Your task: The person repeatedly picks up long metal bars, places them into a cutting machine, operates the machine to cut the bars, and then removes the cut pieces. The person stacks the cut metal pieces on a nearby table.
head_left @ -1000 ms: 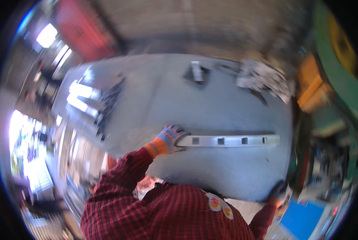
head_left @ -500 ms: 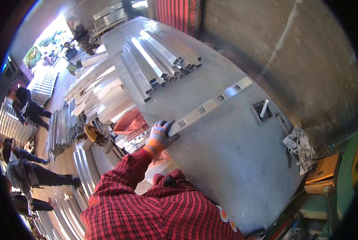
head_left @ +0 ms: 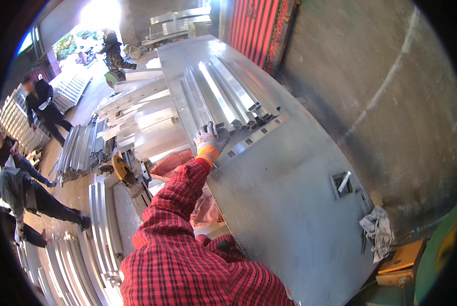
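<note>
This is a metal workshop: square tubes (head_left: 217, 94) lie on a worktop (head_left: 289, 204), and long bars (head_left: 76, 153) lie on the floor (head_left: 75, 193).

the punched bar (head_left: 256, 136) is smooth, bright metal; the stacked tubes (head_left: 219, 94) are metal too, glossy in streaks. the tabletop (head_left: 289, 209) looks like sheet metal, dull and faintly scuffed. matt cloth covers the left hand (head_left: 207, 141), the checked sleeve (head_left: 175, 199) is woven cloth, and the wall (head_left: 361, 66) looks rough.

Silvery bar (head_left: 256, 136) w/ 4 sq. holes slants across grey tabletop (head_left: 289, 204), nr. tube ends (head_left: 237, 124).
</note>
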Available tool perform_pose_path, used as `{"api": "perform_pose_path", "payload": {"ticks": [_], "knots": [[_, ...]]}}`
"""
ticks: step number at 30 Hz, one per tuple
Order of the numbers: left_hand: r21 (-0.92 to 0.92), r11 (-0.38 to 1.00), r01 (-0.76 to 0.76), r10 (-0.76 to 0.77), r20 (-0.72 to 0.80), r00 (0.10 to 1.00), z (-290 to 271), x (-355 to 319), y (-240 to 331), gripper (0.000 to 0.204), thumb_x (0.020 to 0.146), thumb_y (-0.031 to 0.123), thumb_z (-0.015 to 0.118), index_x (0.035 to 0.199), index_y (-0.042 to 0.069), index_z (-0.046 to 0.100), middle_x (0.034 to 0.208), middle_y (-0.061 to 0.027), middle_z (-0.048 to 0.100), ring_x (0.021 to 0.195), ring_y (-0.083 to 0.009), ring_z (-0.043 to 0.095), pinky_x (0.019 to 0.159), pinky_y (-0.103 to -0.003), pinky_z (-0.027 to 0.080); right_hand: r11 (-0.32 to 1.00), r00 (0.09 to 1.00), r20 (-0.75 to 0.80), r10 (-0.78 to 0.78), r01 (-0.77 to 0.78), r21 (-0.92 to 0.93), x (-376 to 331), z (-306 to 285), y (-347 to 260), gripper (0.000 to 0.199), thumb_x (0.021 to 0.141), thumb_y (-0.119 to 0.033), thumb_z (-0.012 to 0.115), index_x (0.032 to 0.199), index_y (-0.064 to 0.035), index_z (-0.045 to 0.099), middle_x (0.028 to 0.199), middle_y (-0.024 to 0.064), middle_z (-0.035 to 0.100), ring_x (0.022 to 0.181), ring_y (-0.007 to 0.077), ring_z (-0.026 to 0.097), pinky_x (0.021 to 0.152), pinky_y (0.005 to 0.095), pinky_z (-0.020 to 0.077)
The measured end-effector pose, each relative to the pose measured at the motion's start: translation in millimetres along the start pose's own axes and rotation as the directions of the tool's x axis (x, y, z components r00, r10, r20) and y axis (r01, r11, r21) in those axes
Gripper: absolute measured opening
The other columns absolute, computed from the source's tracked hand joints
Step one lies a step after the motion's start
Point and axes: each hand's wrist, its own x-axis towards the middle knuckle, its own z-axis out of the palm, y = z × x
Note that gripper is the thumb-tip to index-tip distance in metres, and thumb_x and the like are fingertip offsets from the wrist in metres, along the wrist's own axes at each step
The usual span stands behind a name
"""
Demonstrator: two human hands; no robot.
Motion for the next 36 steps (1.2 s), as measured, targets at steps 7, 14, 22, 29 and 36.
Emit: {"api": "perform_pose_path", "payload": {"ticks": [7, 14, 22, 29, 36], "knots": [[0.082, 0.989, 0.121, -0.127, 0.066, 0.990, 25.7, 41.0, -9.4, 0.111, 0.072, 0.063, 0.076, 0.156, 0.009, 0.028, 0.151, -0.0201, 0.041, 0.135, -0.0390, 0.044, 0.108, -0.050, 0.038, 0.997, 0.993, 0.098, -0.073, 0.073, 0.003, 1.1, 28.3, -58.6, 0.041, 0.101, -0.029, 0.051, 0.121, 0.0047, 0.064, 0.120, 0.0254, 0.066, 0.105, 0.0372, 0.066, 0.088, 0.0459, 0.0548], [-0.206, 0.895, 0.397, -0.399, 0.034, 0.917, 61.5, 72.7, -31.6, 0.095, 0.074, 0.058, 0.075, 0.146, 0.004, 0.041, 0.138, -0.0231, 0.052, 0.128, -0.0359, 0.052, 0.105, -0.048, 0.042, 0.992, 0.982, 0.144, -0.123, 0.122, 0.010, 5.7, 38.6, -82.7, 0.043, 0.101, -0.030, 0.051, 0.123, 0.0048, 0.063, 0.122, 0.0255, 0.065, 0.106, 0.0373, 0.066, 0.090, 0.0455, 0.0539], [-0.981, -0.193, 0.031, 0.158, 0.000, 0.987, 35.4, 39.1, -59.0, 0.024, 0.094, 0.021, 0.065, 0.112, 0.005, 0.062, 0.092, -0.0025, 0.062, 0.082, -0.0141, 0.061, 0.069, -0.031, 0.051, 0.988, 0.975, 0.159, -0.154, 0.156, -0.005, 6.4, 40.7, -92.9, 0.045, 0.101, -0.032, 0.050, 0.124, 0.0050, 0.061, 0.123, 0.0257, 0.064, 0.108, 0.0374, 0.065, 0.091, 0.0451, 0.0529], [-0.994, -0.080, -0.074, 0.284, -0.094, 0.954, -8.6, -48.1, -32.8, 0.085, 0.089, 0.021, 0.073, 0.157, 0.007, 0.025, 0.146, -0.0090, 0.049, 0.133, -0.0201, 0.046, 0.112, -0.037, 0.036, 0.980, 0.964, 0.176, -0.200, 0.201, 0.013, 7.1, 41.2, -100.1, 0.047, 0.102, -0.033, 0.049, 0.126, 0.0051, 0.060, 0.125, 0.0258, 0.063, 0.110, 0.0375, 0.064, 0.093, 0.0447, 0.0519], [-0.969, -0.128, 0.211, 0.199, 0.184, 0.963, -7.0, -3.3, 2.9, 0.040, 0.090, 0.026, 0.071, 0.121, 0.003, 0.059, 0.114, -0.0076, 0.068, 0.091, -0.0155, 0.068, 0.076, -0.031, 0.054, 0.980, 0.966, 0.171, -0.196, 0.191, 0.046, 10.1, 40.0, -91.5, 0.048, 0.102, -0.035, 0.048, 0.127, 0.0052, 0.059, 0.126, 0.0260, 0.063, 0.112, 0.0376, 0.063, 0.094, 0.0443, 0.0510]]}}
